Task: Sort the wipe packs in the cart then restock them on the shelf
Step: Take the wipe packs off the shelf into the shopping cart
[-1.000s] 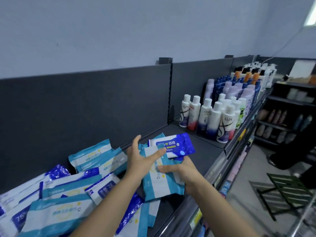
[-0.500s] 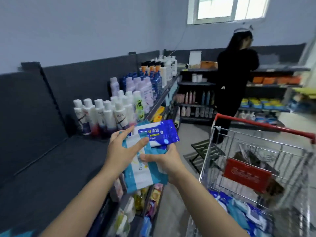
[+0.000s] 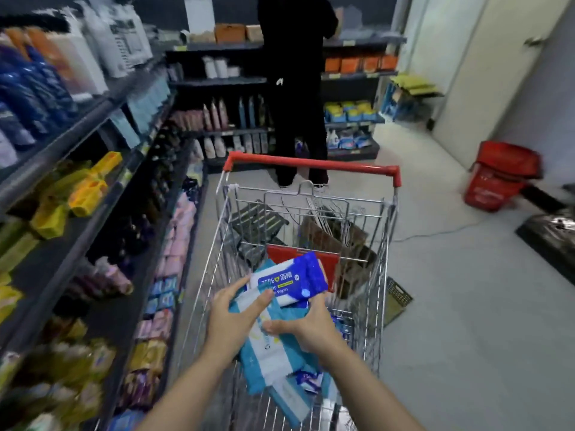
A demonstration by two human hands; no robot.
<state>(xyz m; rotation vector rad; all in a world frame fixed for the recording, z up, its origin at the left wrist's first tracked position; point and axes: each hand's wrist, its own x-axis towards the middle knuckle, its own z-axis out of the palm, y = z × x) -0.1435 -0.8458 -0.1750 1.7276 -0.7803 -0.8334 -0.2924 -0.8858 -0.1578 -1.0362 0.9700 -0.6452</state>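
Holding a blue pack [image 3: 291, 283] and teal pack [image 3: 273, 356] above the cart [image 3: 311, 165].
Blue label reads "75% 酒精 Wipes"; left grip [image 3: 235, 320] pinches the teal pack's edge, right grip [image 3: 311, 329] clasps both from beneath.

**Slick film, bright wire**

The blue wipe pack [image 3: 298, 281] is glossy plastic film, crinkled at its ends. The pale wipe packs [image 3: 270, 359] under it have the same sheen. The cart [image 3: 385, 244] is bright metal wire with a smooth red plastic handle [image 3: 311, 164]. The shelf [image 3: 93, 119] looks dark and matt, and the floor [image 3: 466, 321] is smooth, dull grey.
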